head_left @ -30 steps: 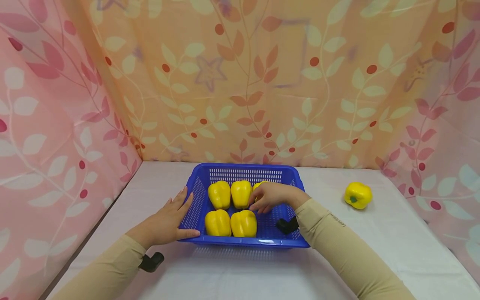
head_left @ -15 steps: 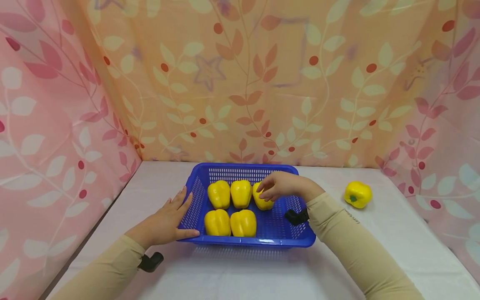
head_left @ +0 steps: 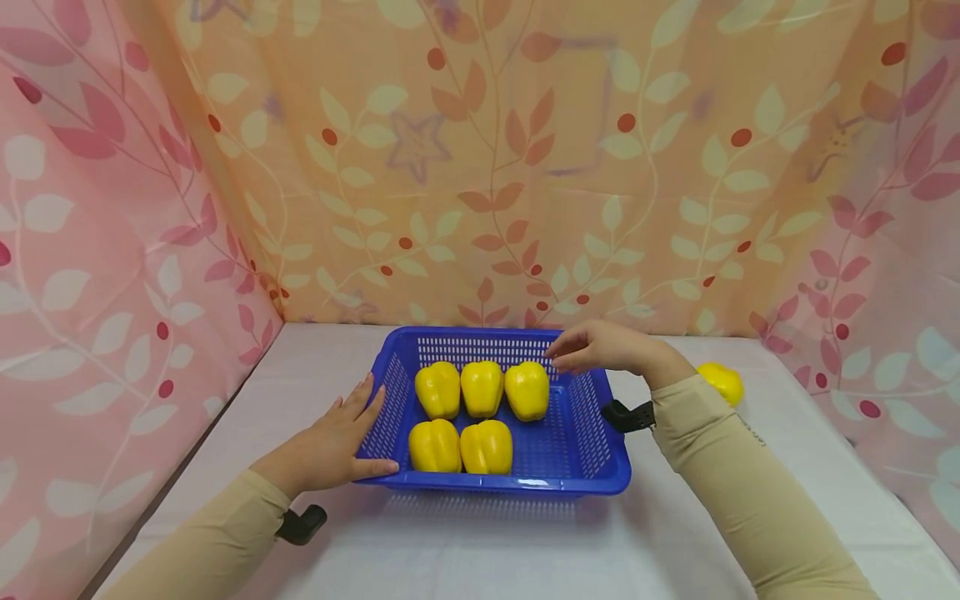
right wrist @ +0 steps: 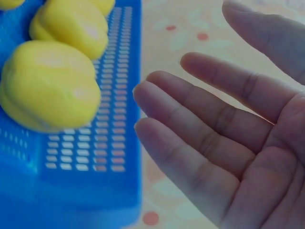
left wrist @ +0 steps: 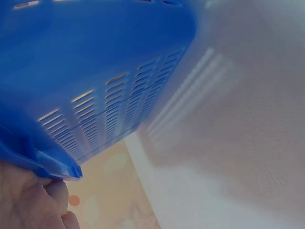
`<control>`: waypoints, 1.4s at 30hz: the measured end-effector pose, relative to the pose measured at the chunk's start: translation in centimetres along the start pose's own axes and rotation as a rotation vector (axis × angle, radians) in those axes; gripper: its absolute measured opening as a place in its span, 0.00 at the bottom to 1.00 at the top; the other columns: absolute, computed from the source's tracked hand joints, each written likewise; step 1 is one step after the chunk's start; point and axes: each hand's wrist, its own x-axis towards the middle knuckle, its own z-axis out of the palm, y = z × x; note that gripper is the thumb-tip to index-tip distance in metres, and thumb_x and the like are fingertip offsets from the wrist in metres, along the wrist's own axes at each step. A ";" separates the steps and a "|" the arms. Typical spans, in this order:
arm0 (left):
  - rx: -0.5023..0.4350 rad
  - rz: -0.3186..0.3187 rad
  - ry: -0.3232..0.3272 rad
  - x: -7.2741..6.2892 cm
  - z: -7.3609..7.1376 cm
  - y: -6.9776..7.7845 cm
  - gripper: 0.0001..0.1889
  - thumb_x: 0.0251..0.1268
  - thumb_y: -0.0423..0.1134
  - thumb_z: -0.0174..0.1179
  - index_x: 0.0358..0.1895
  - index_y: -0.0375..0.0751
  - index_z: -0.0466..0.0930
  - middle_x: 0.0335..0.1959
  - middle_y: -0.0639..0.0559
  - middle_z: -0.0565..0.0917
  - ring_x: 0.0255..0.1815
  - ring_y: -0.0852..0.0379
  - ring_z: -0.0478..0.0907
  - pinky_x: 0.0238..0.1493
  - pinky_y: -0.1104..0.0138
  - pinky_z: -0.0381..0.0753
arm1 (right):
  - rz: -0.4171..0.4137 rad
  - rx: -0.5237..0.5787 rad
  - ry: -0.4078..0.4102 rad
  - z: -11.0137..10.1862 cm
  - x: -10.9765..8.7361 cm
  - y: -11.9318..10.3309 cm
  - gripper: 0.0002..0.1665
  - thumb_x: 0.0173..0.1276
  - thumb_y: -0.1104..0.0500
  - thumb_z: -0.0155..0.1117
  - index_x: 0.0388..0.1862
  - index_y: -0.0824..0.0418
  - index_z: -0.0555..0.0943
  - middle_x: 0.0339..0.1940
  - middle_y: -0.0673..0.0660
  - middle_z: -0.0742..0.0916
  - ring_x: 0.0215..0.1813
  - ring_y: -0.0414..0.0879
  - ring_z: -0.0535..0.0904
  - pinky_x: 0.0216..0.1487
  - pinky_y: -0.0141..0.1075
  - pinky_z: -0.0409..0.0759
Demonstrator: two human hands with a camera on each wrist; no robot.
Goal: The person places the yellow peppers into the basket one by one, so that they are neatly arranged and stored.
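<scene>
A blue perforated plastic basket (head_left: 517, 483) stands on the table, holding yellow bell peppers. Three of them, including the right-hand bell pepper (head_left: 527, 390), form the back row; two more, such as the front bell pepper (head_left: 487, 447), lie before them at the left. My left hand (head_left: 326, 446) rests on the basket's left rim, fingers spread and thumb along the front corner. Over the back right of the basket is my right hand (head_left: 607, 346), holding nothing; its extended fingers (right wrist: 205, 133) show beside the rim in the right wrist view. A loose bell pepper (head_left: 723, 383) is partly hidden by the right sleeve.
White cloth covers the table (head_left: 480, 550). A patterned orange curtain (head_left: 480, 208) rises behind it, with a pink curtain (head_left: 112, 333) at the left and another at the right. Black camera mounts sit on both wrists.
My right hand has left the back-row bell pepper at the right and moved up and rightward, uncovering it. The sleeve now overlaps the loose bell pepper. My left hand has stayed put.
</scene>
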 end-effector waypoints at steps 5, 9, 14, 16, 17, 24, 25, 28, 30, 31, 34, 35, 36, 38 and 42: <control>0.001 -0.004 0.001 0.0 0.0 0.1 0.56 0.48 0.73 0.51 0.72 0.37 0.42 0.73 0.38 0.38 0.73 0.41 0.39 0.67 0.45 0.44 | -0.002 -0.056 0.053 -1.5 -1.3 0.9 0.22 0.60 0.46 0.63 0.50 0.55 0.81 0.47 0.55 0.84 0.49 0.48 0.79 0.54 0.47 0.75; 0.001 -0.002 0.004 -0.1 0.0 0.1 0.56 0.48 0.72 0.52 0.72 0.36 0.43 0.73 0.38 0.38 0.72 0.41 0.39 0.67 0.45 0.44 | -0.019 -0.068 0.092 -2.5 -2.3 1.9 0.21 0.61 0.47 0.62 0.50 0.56 0.81 0.48 0.57 0.83 0.52 0.51 0.77 0.55 0.49 0.73; 0.005 -0.007 -0.007 -0.1 -0.1 0.1 0.57 0.47 0.75 0.49 0.72 0.37 0.43 0.73 0.38 0.38 0.72 0.41 0.39 0.67 0.45 0.44 | -0.004 -0.085 0.145 -3.4 -3.5 3.2 0.22 0.61 0.48 0.63 0.50 0.58 0.81 0.49 0.58 0.82 0.52 0.52 0.77 0.54 0.49 0.74; 0.005 -0.007 -0.012 0.0 0.0 0.1 0.57 0.46 0.75 0.49 0.72 0.37 0.42 0.73 0.38 0.38 0.72 0.41 0.39 0.67 0.45 0.44 | 0.018 -0.089 0.156 -3.8 -4.1 3.6 0.23 0.61 0.48 0.63 0.51 0.60 0.80 0.50 0.59 0.82 0.52 0.53 0.77 0.54 0.49 0.74; 0.005 -0.007 -0.011 0.0 0.0 0.1 0.57 0.46 0.75 0.49 0.72 0.37 0.42 0.73 0.38 0.38 0.72 0.41 0.39 0.67 0.45 0.44 | 0.035 -0.088 0.161 -4.0 -4.5 3.8 0.24 0.61 0.47 0.63 0.51 0.60 0.80 0.49 0.58 0.83 0.52 0.54 0.78 0.54 0.49 0.74; 0.004 -0.001 0.005 0.0 0.0 0.0 0.57 0.48 0.73 0.51 0.72 0.36 0.43 0.73 0.37 0.38 0.72 0.40 0.40 0.67 0.45 0.45 | 0.090 -0.072 0.214 -5.4 -6.9 5.1 0.25 0.62 0.46 0.61 0.53 0.59 0.79 0.50 0.58 0.81 0.54 0.56 0.75 0.56 0.53 0.71; 0.003 -0.002 0.005 0.0 0.1 0.0 0.56 0.48 0.73 0.51 0.72 0.36 0.42 0.73 0.37 0.38 0.72 0.40 0.40 0.67 0.45 0.45 | 0.100 -0.075 0.223 -5.6 -7.2 5.4 0.26 0.62 0.44 0.60 0.53 0.59 0.79 0.50 0.58 0.81 0.54 0.56 0.75 0.56 0.54 0.70; 0.002 -0.004 0.004 0.0 0.1 0.0 0.56 0.48 0.72 0.52 0.72 0.36 0.42 0.73 0.38 0.38 0.72 0.40 0.40 0.67 0.45 0.45 | 0.129 -0.085 0.245 -6.1 -8.1 6.3 0.28 0.61 0.41 0.60 0.54 0.57 0.78 0.51 0.58 0.81 0.55 0.57 0.74 0.57 0.55 0.69; 0.003 -0.002 0.006 0.0 0.1 0.0 0.56 0.48 0.72 0.52 0.72 0.36 0.42 0.73 0.38 0.38 0.72 0.40 0.40 0.67 0.45 0.45 | 0.150 -0.079 0.255 -6.4 -8.7 6.8 0.31 0.60 0.39 0.59 0.55 0.57 0.77 0.52 0.59 0.81 0.56 0.59 0.73 0.57 0.58 0.68; 0.003 -0.002 0.007 0.0 0.1 0.0 0.56 0.48 0.72 0.52 0.72 0.36 0.42 0.73 0.38 0.38 0.72 0.40 0.39 0.67 0.45 0.45 | 0.157 -0.081 0.261 -6.5 -9.0 7.0 0.32 0.60 0.38 0.58 0.56 0.58 0.76 0.53 0.60 0.80 0.57 0.59 0.73 0.56 0.58 0.68; 0.001 0.003 0.008 0.0 0.1 0.0 0.56 0.48 0.73 0.51 0.72 0.36 0.42 0.73 0.38 0.38 0.72 0.40 0.39 0.67 0.45 0.45 | 0.165 -0.071 0.275 -6.7 -9.8 7.6 0.33 0.62 0.38 0.57 0.57 0.60 0.75 0.54 0.63 0.79 0.57 0.62 0.72 0.56 0.59 0.67; 0.001 -0.001 0.004 0.0 0.1 0.0 0.56 0.48 0.73 0.51 0.72 0.36 0.42 0.73 0.38 0.38 0.72 0.41 0.39 0.67 0.45 0.45 | 0.166 -0.069 0.280 -6.8 -10.1 7.8 0.33 0.62 0.39 0.56 0.57 0.61 0.74 0.54 0.63 0.79 0.57 0.62 0.72 0.56 0.59 0.67; 0.000 0.000 0.003 0.0 0.1 0.0 0.56 0.48 0.73 0.51 0.72 0.36 0.42 0.73 0.38 0.38 0.72 0.40 0.39 0.67 0.45 0.45 | 0.165 -0.071 0.285 -6.9 -10.3 8.0 0.33 0.63 0.40 0.56 0.58 0.62 0.74 0.54 0.64 0.79 0.57 0.62 0.72 0.56 0.59 0.67; 0.000 -0.005 -0.003 0.0 0.0 0.0 0.56 0.48 0.73 0.51 0.72 0.37 0.42 0.73 0.38 0.37 0.72 0.41 0.39 0.67 0.45 0.44 | 0.174 -0.067 0.289 -7.1 -10.7 8.5 0.34 0.65 0.41 0.55 0.59 0.64 0.72 0.55 0.66 0.78 0.57 0.63 0.71 0.56 0.60 0.66; -0.001 -0.004 0.000 0.0 -0.1 0.0 0.56 0.48 0.73 0.51 0.72 0.36 0.42 0.73 0.38 0.37 0.72 0.40 0.39 0.67 0.45 0.44 | 0.198 -0.055 0.296 -7.5 -11.6 9.9 0.34 0.67 0.42 0.53 0.61 0.65 0.69 0.57 0.68 0.76 0.59 0.64 0.69 0.57 0.62 0.63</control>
